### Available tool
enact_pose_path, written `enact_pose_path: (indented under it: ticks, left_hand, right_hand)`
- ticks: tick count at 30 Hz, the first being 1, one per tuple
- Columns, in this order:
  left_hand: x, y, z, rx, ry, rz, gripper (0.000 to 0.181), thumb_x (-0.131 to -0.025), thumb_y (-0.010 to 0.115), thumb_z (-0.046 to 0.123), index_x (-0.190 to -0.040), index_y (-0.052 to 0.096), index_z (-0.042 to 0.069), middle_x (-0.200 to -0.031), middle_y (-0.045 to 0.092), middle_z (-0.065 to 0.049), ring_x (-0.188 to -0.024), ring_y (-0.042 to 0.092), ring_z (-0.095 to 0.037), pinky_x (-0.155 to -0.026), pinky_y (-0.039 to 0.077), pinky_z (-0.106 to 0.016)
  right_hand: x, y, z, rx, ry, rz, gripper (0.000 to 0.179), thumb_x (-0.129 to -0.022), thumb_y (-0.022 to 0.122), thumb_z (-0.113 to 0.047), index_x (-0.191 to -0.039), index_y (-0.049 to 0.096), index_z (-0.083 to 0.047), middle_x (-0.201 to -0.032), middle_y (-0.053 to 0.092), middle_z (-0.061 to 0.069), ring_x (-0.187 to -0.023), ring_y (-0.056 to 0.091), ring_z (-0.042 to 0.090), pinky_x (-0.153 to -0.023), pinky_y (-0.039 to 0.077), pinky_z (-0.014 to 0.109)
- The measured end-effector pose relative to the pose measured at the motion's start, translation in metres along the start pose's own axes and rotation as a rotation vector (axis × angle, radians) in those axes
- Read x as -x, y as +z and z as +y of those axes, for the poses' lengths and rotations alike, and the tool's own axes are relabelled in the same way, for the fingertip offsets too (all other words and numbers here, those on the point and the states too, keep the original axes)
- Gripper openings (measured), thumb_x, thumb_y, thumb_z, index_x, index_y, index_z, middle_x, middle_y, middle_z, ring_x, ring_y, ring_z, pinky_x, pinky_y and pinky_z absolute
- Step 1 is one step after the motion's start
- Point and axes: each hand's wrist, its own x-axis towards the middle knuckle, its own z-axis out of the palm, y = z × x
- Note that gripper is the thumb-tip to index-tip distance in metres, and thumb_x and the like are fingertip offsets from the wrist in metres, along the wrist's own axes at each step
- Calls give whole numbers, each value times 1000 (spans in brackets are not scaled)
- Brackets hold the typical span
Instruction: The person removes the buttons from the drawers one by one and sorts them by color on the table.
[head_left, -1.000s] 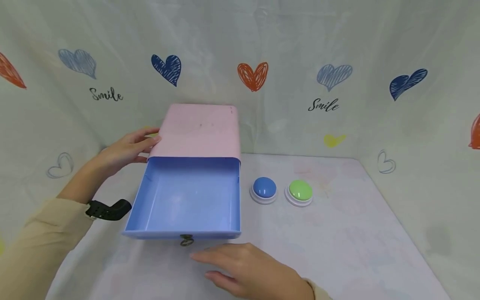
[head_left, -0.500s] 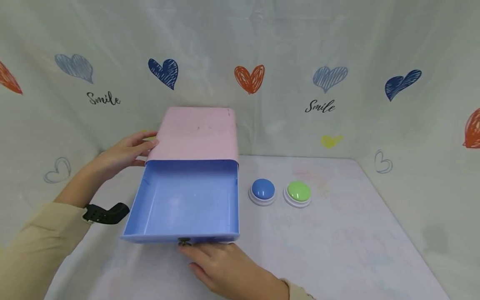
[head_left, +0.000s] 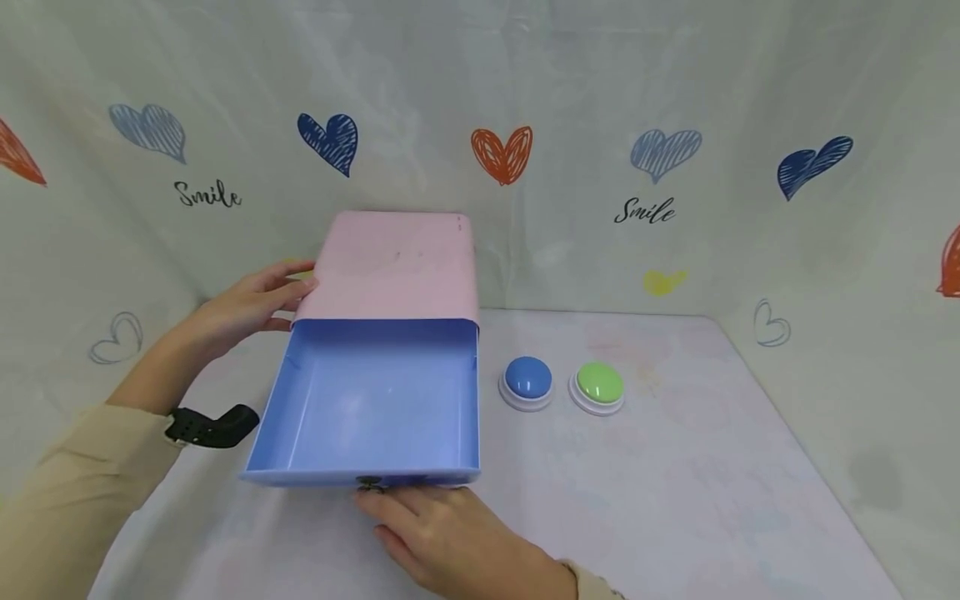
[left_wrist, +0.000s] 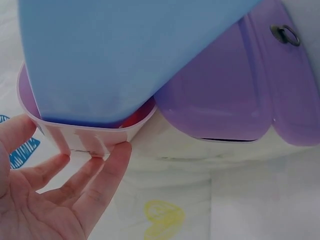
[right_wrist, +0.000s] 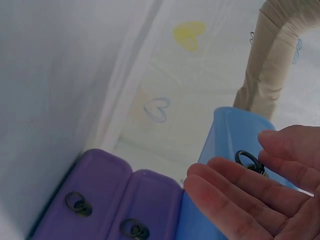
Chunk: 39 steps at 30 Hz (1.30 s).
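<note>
In the head view, a small cabinet with a pink top [head_left: 397, 262] has its blue drawer [head_left: 382, 400] pulled far out towards me. My left hand [head_left: 251, 308] steadies the cabinet's left side; in the left wrist view its spread fingertips touch the pink shell [left_wrist: 80, 137]. Against the drawer's front lies my right hand [head_left: 453, 533], just below the dark ring pull [head_left: 370, 482]. The right wrist view shows that hand's fingers extended along the blue front [right_wrist: 242, 125], beside the ring [right_wrist: 249, 161]. Purple drawers [right_wrist: 92, 192] sit lower in the cabinet, pushed in, each with a ring pull.
Right of the cabinet stand a blue push button [head_left: 528, 377] and a green push button [head_left: 600, 382] on white bases. A pale cloth [head_left: 697, 500] covers the table. Behind hangs a backdrop [head_left: 570, 250] with printed hearts.
My right hand has moved left and up, from below the drawer to its front by the ring pull. My left hand and the drawer have stayed put.
</note>
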Motion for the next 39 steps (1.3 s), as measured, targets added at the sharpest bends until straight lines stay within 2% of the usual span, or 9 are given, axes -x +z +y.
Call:
enact_pose_path:
  ticks: [7, 12, 20, 25, 31, 36, 39]
  left_hand:
    - [0, 0, 1, 6, 4, -5, 65, -98, 36, 43, -149, 13, 10, -140, 38, -23, -118, 47, -34, -94, 42, -54]
    - [-2, -1, 2, 14, 6, -9, 65, -99, 36, 43, -149, 13, 10, -140, 39, -24, -117, 47, -32, -95, 42, -54]
    - [-2, 0, 3, 31, 9, -5, 65, -98, 36, 44, -149, 14, 10, -139, 39, -23, -119, 46, -34, -96, 41, -55]
    - [0, 0, 2, 27, 2, 3, 66, -98, 37, 45, -149, 14, 11, -139, 40, -23, -120, 46, -35, -95, 41, -54]
    - [1, 0, 2, 34, -10, 5, 66, -97, 37, 46, -149, 14, 11, -140, 40, -23, -120, 46, -35, -96, 41, -53]
    - [1, 0, 2, 31, -7, 6, 66, -98, 36, 45, -149, 15, 11, -139, 40, -23, -118, 48, -31, -96, 42, -51]
    - [0, 0, 2, 32, -8, 6, 65, -98, 36, 45, -149, 16, 12, -139, 41, -21, -114, 51, -24, -95, 44, -48]
  right_hand:
    - [0, 1, -1, 6, 6, -13, 39, -87, 63, -16, -125, 55, -11, -107, 67, -5, -91, 61, 1, -81, 46, 12]
    - [0, 2, -1, 22, 16, 13, 38, -86, 65, -15, -123, 57, -12, -101, 67, -6, -86, 60, 1, -77, 47, 13]
    - [2, -3, 0, 30, 21, 7, 34, -86, 65, -15, -119, 58, -13, -103, 67, -5, -91, 61, 1, -80, 47, 13]
    - [3, -2, -1, 30, 39, -41, 34, -87, 64, -18, -120, 58, -11, -106, 66, -5, -92, 61, 2, -81, 47, 14]
    - [3, 1, -3, 15, 92, -107, 33, -89, 62, -21, -120, 58, -10, -106, 67, -4, -88, 61, 1, -75, 48, 13]
    - [1, 4, -3, 41, 78, -49, 21, -90, 60, -13, -111, 59, -11, -98, 66, -5, -82, 60, -1, -71, 46, 9]
    - [0, 5, -2, 33, 62, -8, 13, -93, 54, -9, -105, 58, -11, -95, 64, -6, -79, 57, -2, -70, 45, 8]
